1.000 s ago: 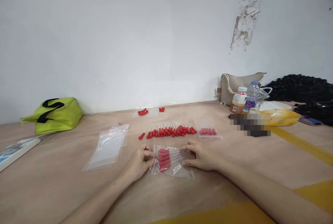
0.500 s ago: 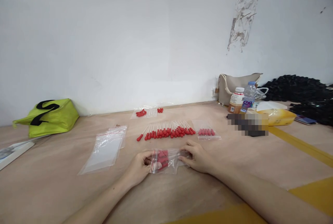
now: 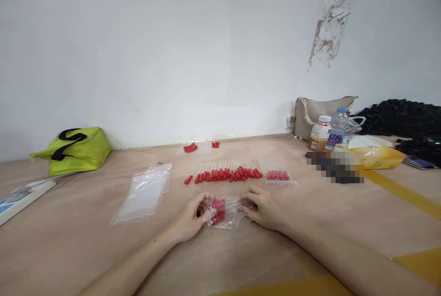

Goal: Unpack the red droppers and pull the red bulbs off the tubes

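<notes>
Between my hands is a clear zip bag (image 3: 231,215) with several red-tipped sticks (image 3: 217,209) inside, their red ends toward the left. My left hand (image 3: 193,217) is closed on the bag's zip end. At the opposite end, my right hand (image 3: 263,208) pinches the clear plastic. Just beyond lies a spread row of loose red-tipped sticks (image 3: 229,173) with pale shafts pointing at the wall. To its right rests a filled bag (image 3: 277,175) with red tips along its zip edge. Flat bags (image 3: 143,195) lie stacked on the left.
More bagged red-tipped sticks (image 3: 193,148) lie near the wall. A yellow-green bag (image 3: 81,151) and a white power strip (image 3: 27,198) are at left. At right stand a drink bottle (image 3: 319,134), a water bottle (image 3: 338,128), a grey bag (image 3: 310,108) and a yellow tissue pack (image 3: 381,156).
The view has shifted slightly, so the surroundings appear farther right. Both hands still hold the bag, with little change in their grip.
</notes>
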Demonstrator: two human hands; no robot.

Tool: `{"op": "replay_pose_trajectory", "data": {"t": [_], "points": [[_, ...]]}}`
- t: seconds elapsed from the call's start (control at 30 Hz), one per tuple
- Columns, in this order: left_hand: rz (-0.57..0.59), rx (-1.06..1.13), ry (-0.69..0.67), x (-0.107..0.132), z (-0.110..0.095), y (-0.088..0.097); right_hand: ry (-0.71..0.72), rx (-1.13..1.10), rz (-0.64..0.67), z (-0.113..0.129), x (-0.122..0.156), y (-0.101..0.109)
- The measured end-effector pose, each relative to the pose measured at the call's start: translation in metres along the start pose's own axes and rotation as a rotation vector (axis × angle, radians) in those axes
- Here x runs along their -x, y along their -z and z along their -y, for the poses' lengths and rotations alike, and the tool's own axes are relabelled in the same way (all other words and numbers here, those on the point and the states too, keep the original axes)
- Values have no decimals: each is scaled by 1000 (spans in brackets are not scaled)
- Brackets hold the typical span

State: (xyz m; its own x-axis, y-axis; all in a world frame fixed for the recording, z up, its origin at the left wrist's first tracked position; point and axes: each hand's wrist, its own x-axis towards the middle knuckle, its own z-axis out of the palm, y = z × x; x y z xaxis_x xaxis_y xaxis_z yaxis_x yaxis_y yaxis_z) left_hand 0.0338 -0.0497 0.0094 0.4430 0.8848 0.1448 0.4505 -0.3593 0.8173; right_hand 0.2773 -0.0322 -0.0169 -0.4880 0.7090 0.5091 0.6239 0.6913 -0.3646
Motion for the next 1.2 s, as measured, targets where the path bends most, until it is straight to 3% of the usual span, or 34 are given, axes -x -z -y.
{"op": "replay_pose_trajectory", "data": {"t": [0.17,0.37,0.57,0.77,0.87,1.03,1.2], "points": [[-30,-140,-107,5,-11,3,-14,-17,6,1,-1,0],[61,-255,-119,9,-16,8,-37,-37,26,2,-1,2],[129,70,-18,8,-4,11,-42,-38,37,1,-1,1],[90,252,18,4,11,17,-40,-36,42,1,-2,2],[14,224,42,4,12,23,-46,-38,40,1,-1,2],[-101,80,61,11,10,51,-66,-48,36,-2,-1,2],[-179,-11,112,33,18,108,-72,-49,43,-1,-2,2]]}}
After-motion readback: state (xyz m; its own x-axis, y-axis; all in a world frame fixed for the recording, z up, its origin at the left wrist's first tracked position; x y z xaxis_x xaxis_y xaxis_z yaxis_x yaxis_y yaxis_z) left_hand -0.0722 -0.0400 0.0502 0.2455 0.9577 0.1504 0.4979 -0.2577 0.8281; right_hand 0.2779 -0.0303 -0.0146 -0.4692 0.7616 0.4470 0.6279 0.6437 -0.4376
